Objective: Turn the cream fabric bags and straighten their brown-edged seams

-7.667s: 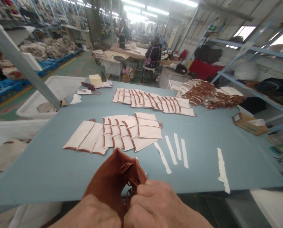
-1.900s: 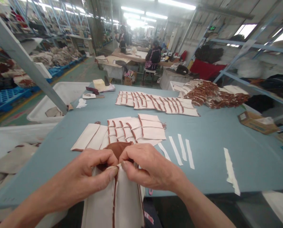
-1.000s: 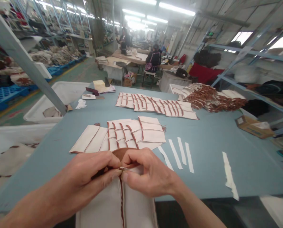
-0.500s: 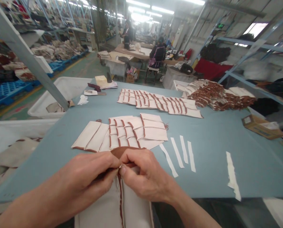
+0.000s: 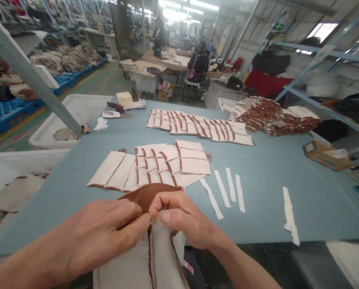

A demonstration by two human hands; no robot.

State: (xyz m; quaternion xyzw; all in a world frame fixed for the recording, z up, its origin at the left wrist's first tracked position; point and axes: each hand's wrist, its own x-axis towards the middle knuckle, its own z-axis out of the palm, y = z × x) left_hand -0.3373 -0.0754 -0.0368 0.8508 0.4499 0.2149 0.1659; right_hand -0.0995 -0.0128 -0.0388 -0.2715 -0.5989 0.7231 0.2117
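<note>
A cream fabric piece [image 5: 164, 253] with brown seam edging and a brown inner side hangs at the near edge of the table. My left hand [image 5: 107, 228] pinches its top edge where the middle seam meets the rim. Close beside it, my right hand [image 5: 182, 216] grips the same edge with thumb and bent fingers. The fingertips of both hands nearly touch. Behind them lie overlapping cream panels [image 5: 194, 156] with brown edging, and pale strips [image 5: 221, 188] rest to their right.
The blue-green table [image 5: 266, 160] carries a second row of cream panels [image 5: 194, 124] and a heap of brown-edged pieces [image 5: 272, 116]. A cardboard box [image 5: 326, 154] stands at the right. White bins [image 5: 47, 136] flank the left side. People sit and stand farther back.
The fabric's brown inner side shows more, and its right part has folded away from the seam. My right hand's fingers have shifted along the edge. The view has moved slightly.
</note>
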